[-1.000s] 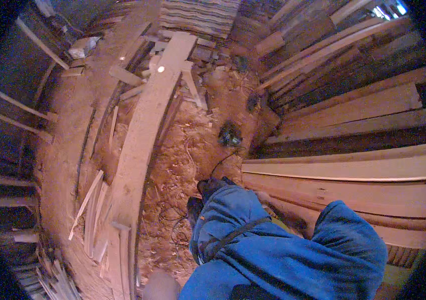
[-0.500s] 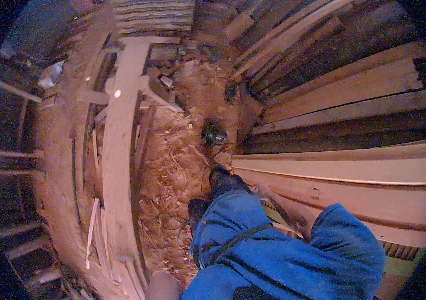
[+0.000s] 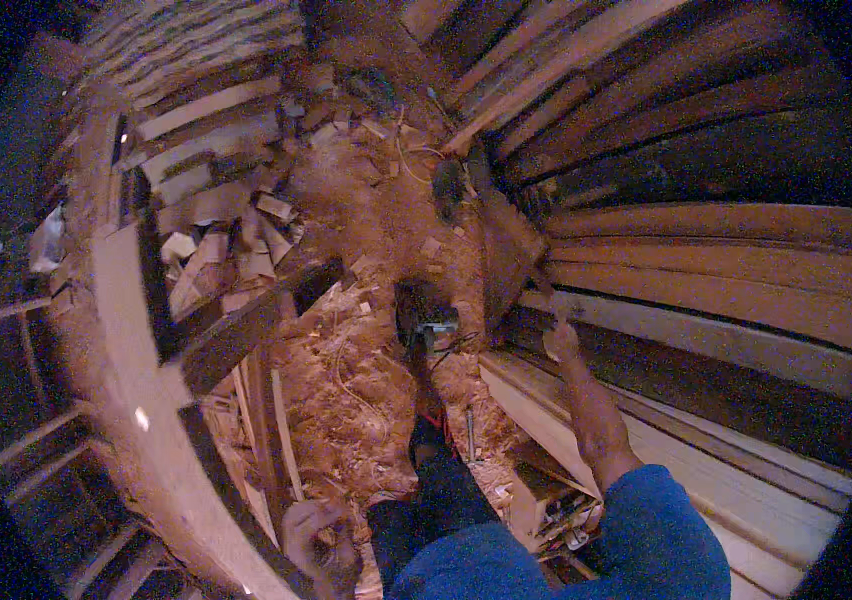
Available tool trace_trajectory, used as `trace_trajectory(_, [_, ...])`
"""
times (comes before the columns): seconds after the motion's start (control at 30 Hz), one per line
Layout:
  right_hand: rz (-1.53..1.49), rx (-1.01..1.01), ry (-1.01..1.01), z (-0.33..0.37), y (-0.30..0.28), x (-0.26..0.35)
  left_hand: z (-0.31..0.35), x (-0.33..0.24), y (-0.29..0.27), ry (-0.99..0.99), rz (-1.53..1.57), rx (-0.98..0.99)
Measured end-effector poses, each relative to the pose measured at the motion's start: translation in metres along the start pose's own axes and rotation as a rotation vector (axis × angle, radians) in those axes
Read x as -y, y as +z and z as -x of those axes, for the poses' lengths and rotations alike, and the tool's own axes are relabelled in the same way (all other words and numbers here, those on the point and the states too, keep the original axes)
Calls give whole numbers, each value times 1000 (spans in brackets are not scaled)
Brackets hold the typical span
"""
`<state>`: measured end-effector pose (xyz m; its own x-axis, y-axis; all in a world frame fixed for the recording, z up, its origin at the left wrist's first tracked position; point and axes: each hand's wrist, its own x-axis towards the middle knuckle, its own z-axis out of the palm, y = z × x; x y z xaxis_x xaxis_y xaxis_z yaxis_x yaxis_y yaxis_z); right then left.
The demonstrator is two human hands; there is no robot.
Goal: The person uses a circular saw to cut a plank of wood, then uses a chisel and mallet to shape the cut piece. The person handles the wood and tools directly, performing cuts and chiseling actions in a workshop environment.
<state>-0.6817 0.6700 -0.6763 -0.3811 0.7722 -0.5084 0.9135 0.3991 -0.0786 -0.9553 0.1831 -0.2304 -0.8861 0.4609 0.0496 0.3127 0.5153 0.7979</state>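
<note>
Sawdust and wood scraps cover the floor (image 3: 386, 260) between a long plank (image 3: 131, 320) at left and stacked boards (image 3: 726, 285) at right. The left hand (image 3: 310, 530) curls loosely beside the plank; the right hand (image 3: 562, 342) reaches by the boards, fingers partly bent. Blur hides whether either grips anything.

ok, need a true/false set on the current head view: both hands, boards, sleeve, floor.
1. The right hand is by the stacked boards on the right. True.
2. The left hand is farther forward than the right. False: it is nearer the lower edge; the right is stretched ahead.
3. The right sleeve is red. False: it is blue.
4. Wood shavings and chips litter the floor. True.
</note>
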Motion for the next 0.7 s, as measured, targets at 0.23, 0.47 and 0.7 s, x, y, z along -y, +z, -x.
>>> trace_trajectory(0.23, [125, -177, -8, -139, 52, 3, -32, 88, 98, -236, -134, 421])
trace_trajectory(0.47, [354, 144, -63, -169, 54, 62, -54, 147, 141, -619, -80, 461])
trace_trajectory(0.7, [654, 193, -254, -100, -9, 135, -117, 135, 161, -571, -95, 617])
